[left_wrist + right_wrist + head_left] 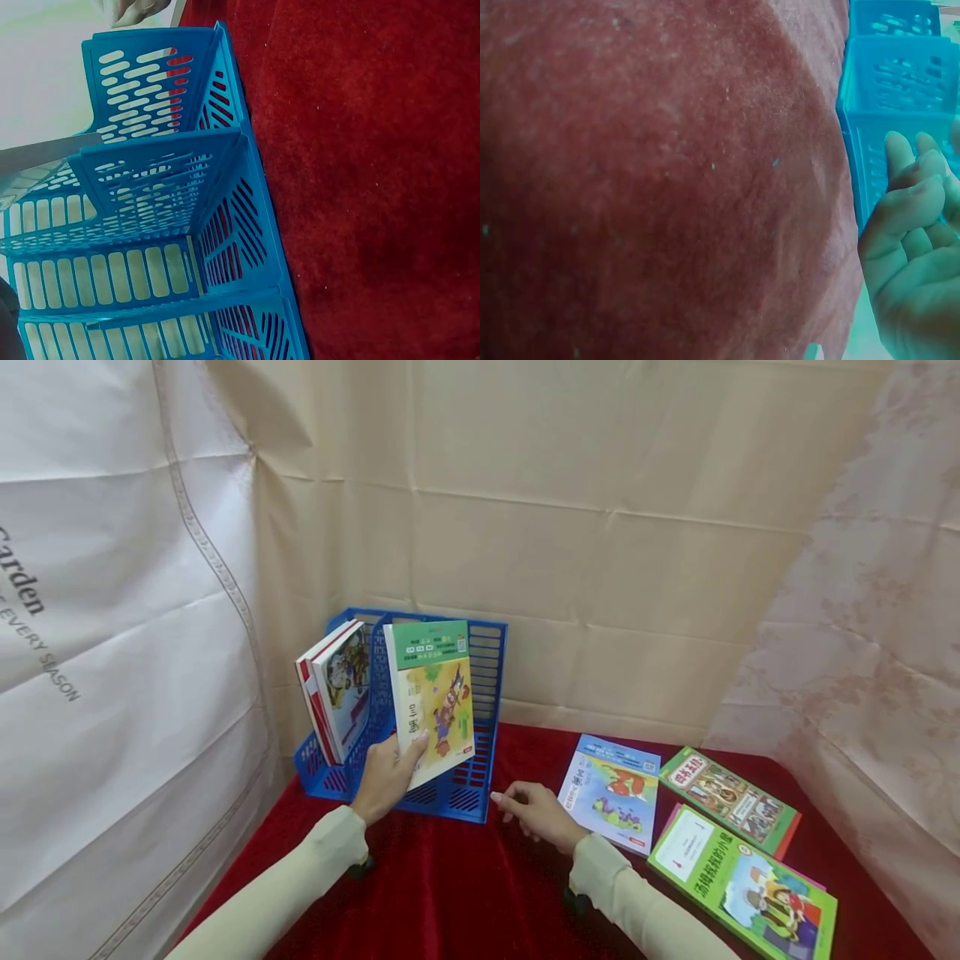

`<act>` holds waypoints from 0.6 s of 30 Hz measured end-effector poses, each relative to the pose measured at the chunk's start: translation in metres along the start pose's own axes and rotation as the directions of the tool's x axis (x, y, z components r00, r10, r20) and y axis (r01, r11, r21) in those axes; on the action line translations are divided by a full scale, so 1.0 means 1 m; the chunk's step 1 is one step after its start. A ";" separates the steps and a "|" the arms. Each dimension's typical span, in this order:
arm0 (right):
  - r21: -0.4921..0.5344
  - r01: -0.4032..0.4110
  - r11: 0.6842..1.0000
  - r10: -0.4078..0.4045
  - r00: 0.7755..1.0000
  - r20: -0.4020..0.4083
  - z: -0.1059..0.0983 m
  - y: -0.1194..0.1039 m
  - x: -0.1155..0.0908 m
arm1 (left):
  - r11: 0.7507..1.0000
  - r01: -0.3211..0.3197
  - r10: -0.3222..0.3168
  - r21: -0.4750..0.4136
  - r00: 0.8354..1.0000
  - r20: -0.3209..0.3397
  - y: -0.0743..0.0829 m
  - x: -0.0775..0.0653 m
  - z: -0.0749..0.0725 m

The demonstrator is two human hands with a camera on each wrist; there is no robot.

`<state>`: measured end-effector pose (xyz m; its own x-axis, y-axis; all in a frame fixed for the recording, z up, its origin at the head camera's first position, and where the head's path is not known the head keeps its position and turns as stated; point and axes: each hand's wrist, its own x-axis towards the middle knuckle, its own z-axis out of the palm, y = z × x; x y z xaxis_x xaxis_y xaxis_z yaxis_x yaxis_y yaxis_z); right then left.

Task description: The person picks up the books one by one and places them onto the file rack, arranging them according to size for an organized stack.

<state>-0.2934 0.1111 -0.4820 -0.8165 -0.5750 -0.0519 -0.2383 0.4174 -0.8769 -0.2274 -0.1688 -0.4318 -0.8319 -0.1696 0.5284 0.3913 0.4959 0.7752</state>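
Observation:
My left hand (384, 775) grips a picture book (431, 652) by its lower left part, thumb across the cover. The book has a green top band and cartoon figures, and it is tilted. It stands in front of the blue slotted file rack (456, 800), over the right-hand section; whether it touches the rack's base cannot be told. Just right of the rack, my right hand (543, 814) hovers over the red cloth with its fingers loosely curled and nothing in them. The right wrist view shows that hand (919, 255) beside the rack (900, 82).
White-and-red books (341, 693) stand in the rack's left section. On the right of the red cloth (450, 893) lie a blue book (615, 793), a green-and-red book (731, 802) and a lime-green book (750, 889) on a pink-edged one. Cream curtains (600, 568) hang behind.

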 end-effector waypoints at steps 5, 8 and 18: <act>0.010 -0.008 1.000 0.008 0.999 -0.044 0.004 -0.003 0.004 | 1.000 -0.008 0.008 0.004 1.000 0.009 -0.003 -0.002 -0.005; 0.010 -0.004 1.000 0.005 0.998 -0.064 0.007 -0.006 0.006 | 1.000 -0.001 0.001 0.009 1.000 0.019 -0.005 -0.003 -0.008; 0.009 -0.013 1.000 0.014 0.994 -0.109 0.012 -0.010 0.010 | 0.999 -0.030 0.030 0.034 1.000 -0.009 -0.007 -0.002 -0.020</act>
<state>-0.2933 0.0929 -0.4793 -0.8720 -0.4894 -0.0116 -0.2231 0.4184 -0.8805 -0.2207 -0.1890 -0.4311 -0.8162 -0.1619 0.5546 0.4023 0.5298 0.7466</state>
